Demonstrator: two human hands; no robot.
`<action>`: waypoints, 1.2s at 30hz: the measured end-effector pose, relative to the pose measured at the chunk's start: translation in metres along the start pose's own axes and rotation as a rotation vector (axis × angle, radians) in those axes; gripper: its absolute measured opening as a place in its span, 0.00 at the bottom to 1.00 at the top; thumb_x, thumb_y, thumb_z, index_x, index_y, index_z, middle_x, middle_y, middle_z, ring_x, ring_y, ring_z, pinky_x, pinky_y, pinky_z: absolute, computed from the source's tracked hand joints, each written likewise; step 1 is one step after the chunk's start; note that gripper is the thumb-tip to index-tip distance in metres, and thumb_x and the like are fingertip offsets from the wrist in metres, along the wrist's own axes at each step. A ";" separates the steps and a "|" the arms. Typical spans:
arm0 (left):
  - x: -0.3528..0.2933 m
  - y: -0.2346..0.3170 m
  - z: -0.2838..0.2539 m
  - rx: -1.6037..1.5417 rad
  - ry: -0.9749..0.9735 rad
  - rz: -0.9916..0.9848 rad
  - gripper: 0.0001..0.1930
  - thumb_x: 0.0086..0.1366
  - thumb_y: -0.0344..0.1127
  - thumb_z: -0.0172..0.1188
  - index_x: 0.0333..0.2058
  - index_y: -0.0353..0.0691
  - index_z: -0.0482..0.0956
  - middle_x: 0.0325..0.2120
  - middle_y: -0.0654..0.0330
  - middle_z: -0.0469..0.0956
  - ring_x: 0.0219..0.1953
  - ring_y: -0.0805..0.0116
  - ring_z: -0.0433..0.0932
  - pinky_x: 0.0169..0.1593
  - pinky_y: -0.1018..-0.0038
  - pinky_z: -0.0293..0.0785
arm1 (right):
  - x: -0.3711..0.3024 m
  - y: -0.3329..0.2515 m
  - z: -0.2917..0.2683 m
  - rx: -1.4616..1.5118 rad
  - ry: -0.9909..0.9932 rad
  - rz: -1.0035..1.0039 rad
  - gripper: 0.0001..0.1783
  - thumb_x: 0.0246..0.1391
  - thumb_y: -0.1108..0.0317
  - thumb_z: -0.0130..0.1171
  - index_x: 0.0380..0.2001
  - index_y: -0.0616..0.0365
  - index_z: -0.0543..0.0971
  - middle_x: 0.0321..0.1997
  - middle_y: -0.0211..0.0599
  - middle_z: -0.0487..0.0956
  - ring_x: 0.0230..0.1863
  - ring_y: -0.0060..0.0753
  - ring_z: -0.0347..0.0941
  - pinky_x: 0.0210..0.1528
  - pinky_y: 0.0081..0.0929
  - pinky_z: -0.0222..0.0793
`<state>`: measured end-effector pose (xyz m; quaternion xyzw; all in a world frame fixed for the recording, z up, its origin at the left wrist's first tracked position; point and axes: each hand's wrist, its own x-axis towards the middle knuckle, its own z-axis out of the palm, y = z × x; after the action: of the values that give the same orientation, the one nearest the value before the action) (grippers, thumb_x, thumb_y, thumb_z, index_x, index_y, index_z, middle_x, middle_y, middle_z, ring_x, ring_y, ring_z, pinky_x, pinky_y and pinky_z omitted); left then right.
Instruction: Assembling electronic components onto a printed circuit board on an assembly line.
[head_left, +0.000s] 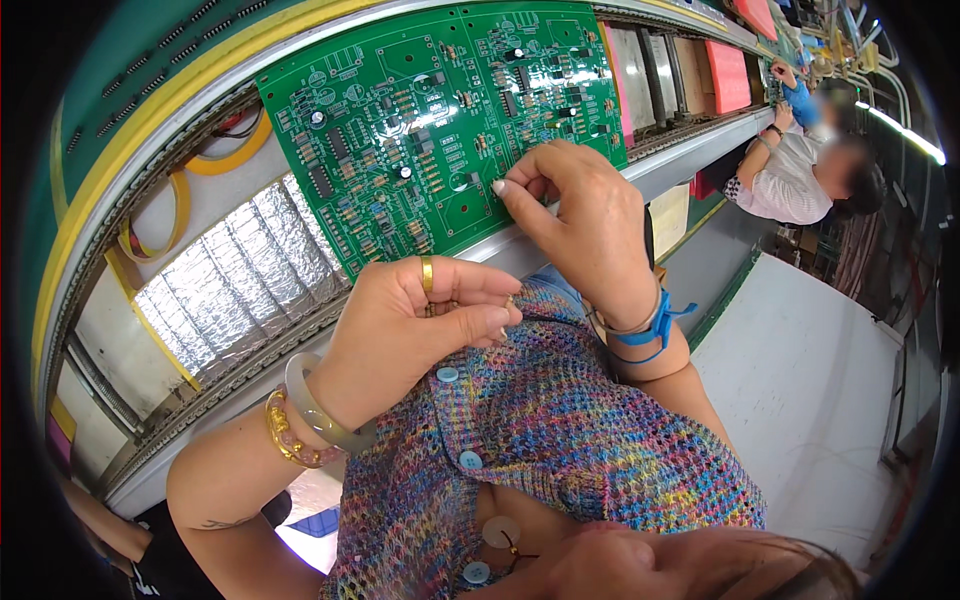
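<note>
A green circuit board (pixel 465 130) with many small parts lies across the conveyor rails in front of me. My right hand (pixel 590 225) is over its near edge, thumb and forefinger pinched together close to the board's surface. Whatever is between those fingertips is too small to make out. Nearer my body, just off the board's near edge, my left hand (pixel 425 315) is closed, its fingers curled against the thumb. Tiny electronic components (pixel 508 303) stick out at its fingertips. A blue wrist strap (pixel 660 328) circles my right wrist.
The conveyor's metal rail (pixel 225 395) runs along my front. Silver foil sheeting (pixel 240 280) and yellow tape rolls (pixel 165 215) lie left of the board. Black component strips (pixel 150 80) rest on the green surface beyond. Another person (pixel 800 170) works farther along at right.
</note>
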<state>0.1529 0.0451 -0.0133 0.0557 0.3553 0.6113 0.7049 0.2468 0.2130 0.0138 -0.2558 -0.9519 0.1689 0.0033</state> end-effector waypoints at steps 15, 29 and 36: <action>0.001 0.005 -0.004 0.050 -0.067 -0.091 0.12 0.61 0.29 0.61 0.41 0.29 0.79 0.31 0.57 0.82 0.31 0.77 0.79 0.36 0.82 0.77 | -0.025 0.003 -0.031 0.145 0.004 -0.689 0.17 0.35 0.68 0.66 0.35 0.49 0.81 0.32 0.24 0.75 0.32 0.28 0.70 0.33 0.25 0.67; 0.002 0.006 -0.003 0.046 0.009 -0.135 0.10 0.61 0.28 0.60 0.41 0.31 0.79 0.30 0.55 0.82 0.29 0.75 0.80 0.36 0.81 0.78 | -0.023 0.023 -0.004 -0.109 0.101 -0.418 0.19 0.40 0.73 0.59 0.41 0.50 0.80 0.35 0.29 0.73 0.38 0.35 0.69 0.41 0.31 0.64; 0.001 0.005 -0.003 0.053 -0.006 -0.090 0.09 0.62 0.26 0.59 0.41 0.30 0.78 0.30 0.54 0.82 0.29 0.74 0.80 0.35 0.80 0.79 | -0.032 0.006 -0.024 0.122 0.080 -0.695 0.16 0.33 0.60 0.69 0.32 0.46 0.83 0.32 0.21 0.73 0.37 0.30 0.66 0.43 0.29 0.68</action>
<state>0.1474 0.0460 -0.0130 0.0603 0.3712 0.5693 0.7311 0.2797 0.2097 0.0369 0.0776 -0.9693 0.2041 0.1131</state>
